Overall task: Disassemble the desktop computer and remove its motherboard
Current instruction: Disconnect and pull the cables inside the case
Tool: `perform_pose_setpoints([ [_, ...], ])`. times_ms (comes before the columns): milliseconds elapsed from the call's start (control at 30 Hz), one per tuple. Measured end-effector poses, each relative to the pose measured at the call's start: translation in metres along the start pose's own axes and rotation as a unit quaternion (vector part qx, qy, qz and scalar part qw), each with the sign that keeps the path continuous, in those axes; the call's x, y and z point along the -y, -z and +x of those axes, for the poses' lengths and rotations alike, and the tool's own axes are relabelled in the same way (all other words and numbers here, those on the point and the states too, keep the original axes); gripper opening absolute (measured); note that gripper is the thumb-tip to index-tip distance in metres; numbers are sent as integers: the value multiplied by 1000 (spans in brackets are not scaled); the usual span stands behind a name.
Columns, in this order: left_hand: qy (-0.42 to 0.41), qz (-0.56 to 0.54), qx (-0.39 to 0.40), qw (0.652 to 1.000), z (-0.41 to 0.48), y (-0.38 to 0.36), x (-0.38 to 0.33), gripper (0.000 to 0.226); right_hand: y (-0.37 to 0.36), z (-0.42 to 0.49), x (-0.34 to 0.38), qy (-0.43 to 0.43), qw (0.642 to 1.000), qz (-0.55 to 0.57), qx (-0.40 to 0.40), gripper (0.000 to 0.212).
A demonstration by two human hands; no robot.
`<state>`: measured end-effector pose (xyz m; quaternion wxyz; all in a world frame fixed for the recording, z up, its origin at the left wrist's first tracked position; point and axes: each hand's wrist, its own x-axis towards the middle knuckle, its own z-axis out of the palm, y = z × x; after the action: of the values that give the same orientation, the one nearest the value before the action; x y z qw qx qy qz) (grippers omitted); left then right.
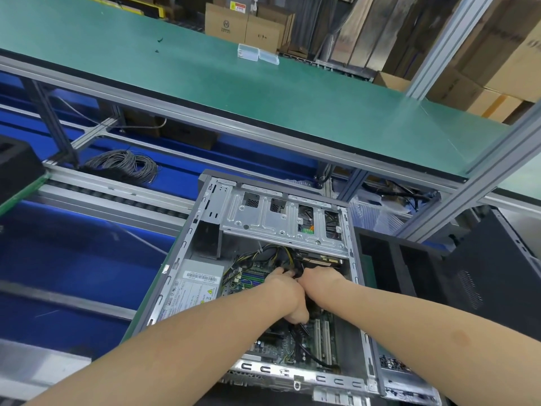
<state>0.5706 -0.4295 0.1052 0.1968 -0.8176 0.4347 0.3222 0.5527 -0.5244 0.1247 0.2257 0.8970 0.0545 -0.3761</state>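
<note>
Cables (278, 253) are crowding the motherboard (275, 347) lying in the open desktop case (183, 244), so we are curling our right hand (319, 281) fingers onto a black connector (295, 273), probably to unplug it, while our left hand (285, 291) is bracing alongside, its grip impossible to tell.

Green-topped bench (205, 83), aluminium frame post (439, 45). Blue conveyor bed (73, 259) below, bearing grey cable coil (126, 165). Cardboard boxes (246, 27) stacked behind.

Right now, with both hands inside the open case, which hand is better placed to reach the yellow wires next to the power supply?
Left. The left hand lies on the same side as the yellow wires and the power supply; the right hand sits beyond it and would probably have to cross over.
</note>
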Motion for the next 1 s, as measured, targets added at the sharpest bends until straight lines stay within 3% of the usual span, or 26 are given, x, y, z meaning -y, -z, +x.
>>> perform_pose_setpoints([
  [300, -8, -38, -28, 999, -1, 0, 1, 75, -3, 7, 0, -3, 1000, -28, 10, 52],
  [533, -1, -35, -6, 999, 3, 1, 2, 78, -10, 13, 0, -2, 1000, -22, -21, 54],
  [800, -15, -40, 4, 999, 8, 1, 2, 76, -7, 10, -2, -4, 1000, -21, 2, 50],
  [1000, -25, -19, 10, 999, 5, 4, 3, 70, -1, -20, -6, -21, 999, -9, -44, 46],
])
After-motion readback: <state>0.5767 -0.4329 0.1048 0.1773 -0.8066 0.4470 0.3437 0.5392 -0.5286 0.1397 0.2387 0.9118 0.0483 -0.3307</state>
